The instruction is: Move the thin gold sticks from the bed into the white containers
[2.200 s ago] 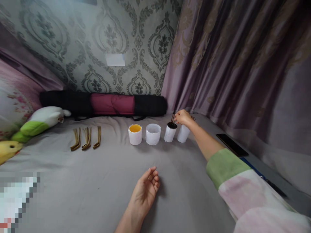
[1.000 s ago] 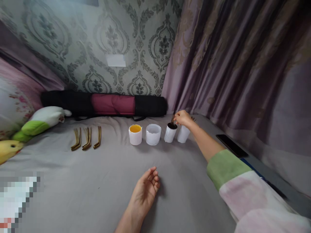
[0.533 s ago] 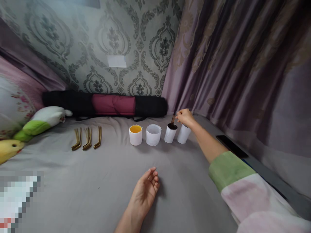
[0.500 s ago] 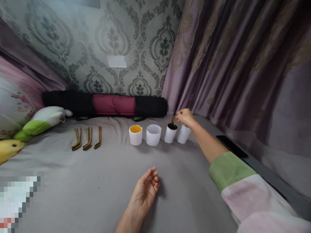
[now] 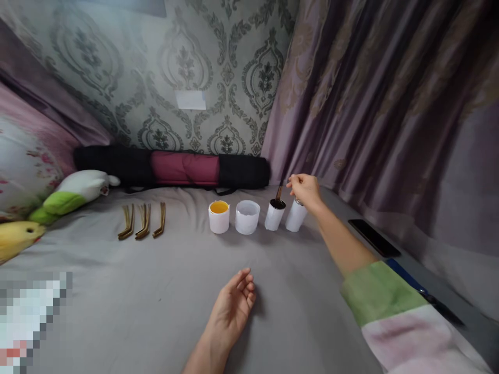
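Four white-wrapped containers stand in a row on the grey sheet. They are a wide cup with a yellow inside, a translucent white cup, a narrow can with a dark inside and another narrow can. Thin brown sticks rise from the dark-inside can. My right hand hovers over the last can, just right of the sticks and apart from them; its fingers are bent with nothing visible in them. My left hand rests on the sheet, empty, its fingers loosely curled.
Three groups of bent brass-coloured sticks lie at the left. Behind is a long black and maroon bag. Plush toys sit at far left. A dark phone and a blue-handled object lie right of my arm.
My right hand has moved slightly right, away from the sticks, which stay in the can. The left hand keeps its place. The view has shifted a little.
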Demonstrator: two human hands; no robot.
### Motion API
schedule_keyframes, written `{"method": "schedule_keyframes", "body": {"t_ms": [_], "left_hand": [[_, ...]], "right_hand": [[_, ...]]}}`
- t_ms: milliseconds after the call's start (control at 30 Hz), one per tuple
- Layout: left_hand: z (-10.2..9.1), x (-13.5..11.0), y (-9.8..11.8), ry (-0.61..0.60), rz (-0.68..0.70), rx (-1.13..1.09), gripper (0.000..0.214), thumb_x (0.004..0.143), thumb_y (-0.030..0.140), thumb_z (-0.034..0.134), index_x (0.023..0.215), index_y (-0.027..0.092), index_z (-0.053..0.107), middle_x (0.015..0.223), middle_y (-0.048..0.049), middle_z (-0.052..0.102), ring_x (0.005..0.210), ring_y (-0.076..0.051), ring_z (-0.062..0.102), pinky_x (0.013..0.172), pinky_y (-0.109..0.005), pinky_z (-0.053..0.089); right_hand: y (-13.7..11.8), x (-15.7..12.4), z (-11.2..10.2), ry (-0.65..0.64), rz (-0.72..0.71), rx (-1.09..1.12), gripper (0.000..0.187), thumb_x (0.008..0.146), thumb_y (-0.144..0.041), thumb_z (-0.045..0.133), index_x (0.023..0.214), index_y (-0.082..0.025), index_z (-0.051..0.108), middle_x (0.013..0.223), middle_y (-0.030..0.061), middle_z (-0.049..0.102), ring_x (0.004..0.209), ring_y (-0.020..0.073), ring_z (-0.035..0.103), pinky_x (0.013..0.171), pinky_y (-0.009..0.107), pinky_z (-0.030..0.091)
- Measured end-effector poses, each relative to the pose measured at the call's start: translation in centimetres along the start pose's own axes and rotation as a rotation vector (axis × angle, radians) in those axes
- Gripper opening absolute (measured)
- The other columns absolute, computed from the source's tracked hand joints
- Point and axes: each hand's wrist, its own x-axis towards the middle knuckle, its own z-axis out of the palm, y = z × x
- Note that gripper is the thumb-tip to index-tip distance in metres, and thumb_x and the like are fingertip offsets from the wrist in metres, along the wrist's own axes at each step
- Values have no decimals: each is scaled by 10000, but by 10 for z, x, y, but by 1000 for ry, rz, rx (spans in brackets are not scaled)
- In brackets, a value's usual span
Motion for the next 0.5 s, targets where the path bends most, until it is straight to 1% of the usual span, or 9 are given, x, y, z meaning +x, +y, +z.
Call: {"method": "schedule_keyframes", "body": {"t_ms": [233, 400, 500], "left_hand": [[0, 2, 0, -18, 12, -8, 165, 710, 138, 558, 867, 93, 540, 724, -41, 552, 576, -78, 513, 508, -187, 423], [0, 1, 0, -18, 15, -11, 156, 711, 128, 554, 864, 100, 540, 716, -39, 555, 582, -76, 520, 519, -184, 425], [1, -1, 0, -25, 16, -12, 149, 716, 124, 548, 863, 101, 539, 711, -37, 556, 579, -73, 521, 523, -184, 426]], "right_hand": [[1, -19, -6, -8, 28, 166, 312, 800, -369, 389, 772, -124, 581, 702, 67, 639, 354, 40, 478, 290, 137, 294], [4, -40, -10, -18, 61, 222, 338, 787, -409, 391, 769, -127, 575, 689, 70, 630, 367, 51, 475, 291, 147, 300], [7, -53, -9, -46, 84, 251, 351, 776, -433, 393, 769, -127, 567, 684, 69, 622, 376, 55, 472, 295, 153, 299]]}}
